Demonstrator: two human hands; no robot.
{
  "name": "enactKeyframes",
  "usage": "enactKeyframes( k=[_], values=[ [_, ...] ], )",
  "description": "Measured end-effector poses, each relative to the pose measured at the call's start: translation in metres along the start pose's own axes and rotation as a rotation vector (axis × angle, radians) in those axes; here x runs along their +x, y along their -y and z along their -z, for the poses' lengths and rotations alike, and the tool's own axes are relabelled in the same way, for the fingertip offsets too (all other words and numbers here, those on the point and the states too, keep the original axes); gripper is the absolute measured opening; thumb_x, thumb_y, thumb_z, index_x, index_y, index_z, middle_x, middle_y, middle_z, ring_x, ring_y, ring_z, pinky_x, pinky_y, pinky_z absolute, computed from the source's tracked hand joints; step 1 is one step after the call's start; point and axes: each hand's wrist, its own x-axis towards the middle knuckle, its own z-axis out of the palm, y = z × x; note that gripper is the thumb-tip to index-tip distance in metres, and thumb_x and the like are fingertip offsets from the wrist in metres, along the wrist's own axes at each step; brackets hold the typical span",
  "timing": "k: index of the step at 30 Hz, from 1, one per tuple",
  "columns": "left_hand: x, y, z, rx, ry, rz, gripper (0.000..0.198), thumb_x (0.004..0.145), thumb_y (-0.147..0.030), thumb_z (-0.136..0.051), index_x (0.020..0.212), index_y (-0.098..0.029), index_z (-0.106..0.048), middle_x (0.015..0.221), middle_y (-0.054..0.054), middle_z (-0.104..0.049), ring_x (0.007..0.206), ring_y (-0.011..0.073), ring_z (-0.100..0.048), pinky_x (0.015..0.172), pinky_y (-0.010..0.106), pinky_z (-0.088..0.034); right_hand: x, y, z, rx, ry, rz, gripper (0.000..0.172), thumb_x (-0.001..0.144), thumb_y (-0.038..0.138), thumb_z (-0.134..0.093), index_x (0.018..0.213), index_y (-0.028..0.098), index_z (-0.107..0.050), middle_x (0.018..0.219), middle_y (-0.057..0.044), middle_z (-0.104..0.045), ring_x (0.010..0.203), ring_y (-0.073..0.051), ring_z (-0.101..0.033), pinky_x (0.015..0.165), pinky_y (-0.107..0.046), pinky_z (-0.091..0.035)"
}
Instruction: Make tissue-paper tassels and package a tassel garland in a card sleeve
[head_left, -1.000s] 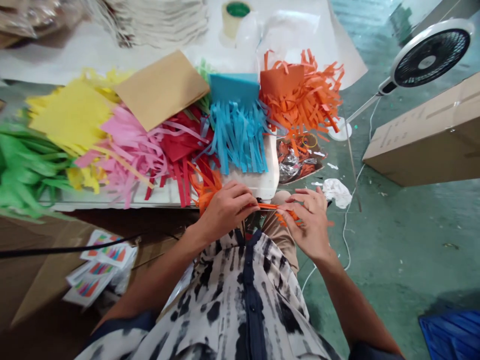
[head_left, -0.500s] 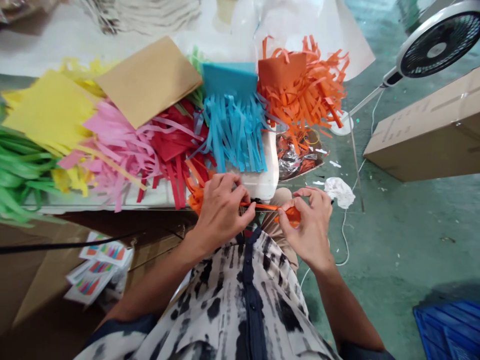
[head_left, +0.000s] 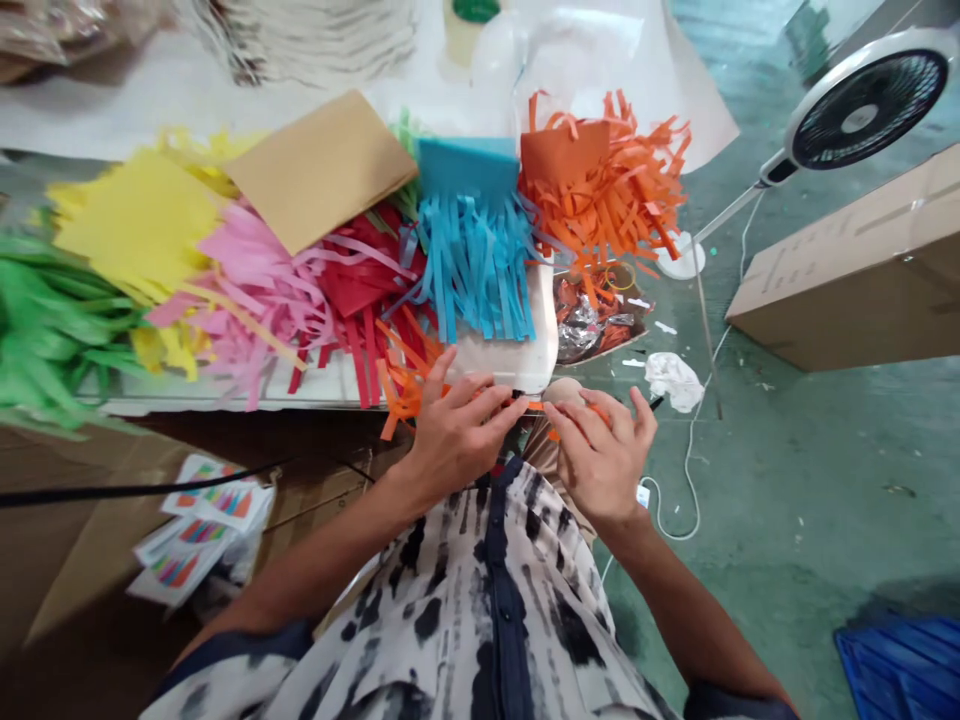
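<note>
My left hand point(head_left: 459, 440) and my right hand point(head_left: 606, 455) are close together at the table's front edge. Between their fingertips runs a short, narrow piece of an orange paper tassel point(head_left: 535, 406), pinched from both sides. Orange fringe strips point(head_left: 403, 385) spread out to the left behind my left hand. My palms and fingers cover most of the tassel's middle and its right part. Just beyond my hands lies fringed blue tissue paper point(head_left: 476, 260), with fringed red paper point(head_left: 360, 285) to its left.
Orange fringed paper point(head_left: 607, 180), pink point(head_left: 251, 275), yellow point(head_left: 142, 225) and green point(head_left: 60, 320) bundles lie along the table, with a brown paper sheet point(head_left: 322, 170) on top. At the right are an open box point(head_left: 637, 338), a fan point(head_left: 862, 115) and a large carton point(head_left: 847, 270).
My hands have drawn closer together, so less of the orange strip shows between them. My right hand has turned, with its fingers now laid over the tassel. The camera view has shifted slightly.
</note>
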Motion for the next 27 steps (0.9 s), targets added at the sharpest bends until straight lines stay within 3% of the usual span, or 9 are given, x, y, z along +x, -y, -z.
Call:
enactKeyframes(
  k=[5,7,10,13,15,18,22,25,27],
  values=[
    [-0.010,-0.005,-0.001,0.093,-0.046,-0.106,0.020,0.098,-0.014,-0.063,0.111,-0.024,-0.075,0.104,0.002,-0.080,0.099,0.0200,-0.070,0.123,0.051,-0.035,0.006,0.009,0.001,-0.055,0.018,0.068,0.007,0.096,0.019,-0.070,0.099,0.025,-0.072,0.102,-0.001,-0.081,0.118,-0.026,-0.067,0.126,-0.057,-0.022],
    [-0.008,-0.007,0.005,0.100,-0.079,-0.090,0.018,0.099,-0.013,-0.061,0.104,-0.024,-0.074,0.097,0.000,-0.080,0.090,0.0175,-0.070,0.118,0.047,-0.040,0.011,0.012,0.005,-0.049,0.007,0.138,0.007,0.097,0.017,-0.071,0.096,0.025,-0.071,0.093,0.001,-0.080,0.114,-0.023,-0.069,0.126,-0.055,-0.023],
    [0.001,-0.014,0.020,0.106,-0.115,-0.057,0.012,0.098,-0.016,-0.063,0.099,-0.021,-0.073,0.094,0.003,-0.079,0.086,0.0195,-0.070,0.098,0.041,-0.051,0.025,0.014,0.015,-0.027,-0.045,0.228,0.012,0.097,0.017,-0.071,0.104,0.026,-0.072,0.092,0.003,-0.080,0.109,-0.021,-0.070,0.125,-0.054,-0.025],
    [0.012,-0.023,0.037,0.057,-0.137,0.024,0.012,0.098,-0.019,-0.062,0.095,-0.018,-0.073,0.093,0.007,-0.079,0.083,0.0224,-0.072,0.076,0.037,-0.051,0.049,0.013,0.025,-0.044,-0.112,0.297,0.014,0.099,0.016,-0.067,0.105,0.026,-0.072,0.092,0.003,-0.081,0.108,-0.021,-0.070,0.124,-0.053,-0.026],
    [0.020,-0.026,0.047,-0.119,-0.138,0.183,0.014,0.100,-0.024,-0.061,0.099,-0.020,-0.074,0.092,0.007,-0.080,0.082,0.0221,-0.073,0.074,0.035,-0.052,0.068,0.012,0.030,-0.073,-0.165,0.351,0.014,0.099,0.015,-0.065,0.103,0.027,-0.071,0.089,0.004,-0.081,0.107,-0.021,-0.070,0.123,-0.052,-0.027],
    [0.033,-0.024,0.060,-0.699,-0.165,0.501,0.017,0.100,-0.037,-0.067,0.102,-0.022,-0.075,0.092,0.005,-0.080,0.083,0.0201,-0.076,0.076,0.031,-0.056,0.094,0.009,0.035,-0.108,-0.263,0.421,0.018,0.097,0.014,-0.068,0.103,0.031,-0.072,0.092,0.006,-0.082,0.106,-0.020,-0.072,0.122,-0.050,-0.029],
    [0.043,-0.012,0.070,-1.409,-0.178,0.734,0.029,0.080,-0.039,-0.089,0.095,-0.018,-0.075,0.087,0.004,-0.079,0.080,0.0174,-0.076,0.077,0.027,-0.059,0.118,0.014,0.039,-0.031,-0.381,0.395,0.019,0.092,0.018,-0.077,0.100,0.035,-0.074,0.092,0.008,-0.082,0.096,-0.020,-0.074,0.118,-0.049,-0.035],
    [0.042,-0.004,0.072,-1.613,-0.146,0.822,0.034,0.073,-0.039,-0.094,0.091,-0.017,-0.076,0.082,0.004,-0.078,0.072,0.0147,-0.074,0.071,0.024,-0.058,0.130,0.026,0.040,0.185,-0.387,0.302,0.013,0.093,0.021,-0.077,0.096,0.033,-0.074,0.084,0.007,-0.080,0.086,-0.018,-0.073,0.110,-0.049,-0.043],
    [0.041,0.000,0.073,-1.589,-0.206,0.811,0.035,0.074,-0.037,-0.094,0.098,-0.018,-0.078,0.082,0.003,-0.078,0.072,0.0135,-0.073,0.070,0.023,-0.057,0.138,0.035,0.039,0.365,-0.304,0.217,0.008,0.095,0.022,-0.073,0.092,0.030,-0.074,0.080,0.004,-0.079,0.082,-0.018,-0.072,0.102,-0.046,-0.049]
  ],
)
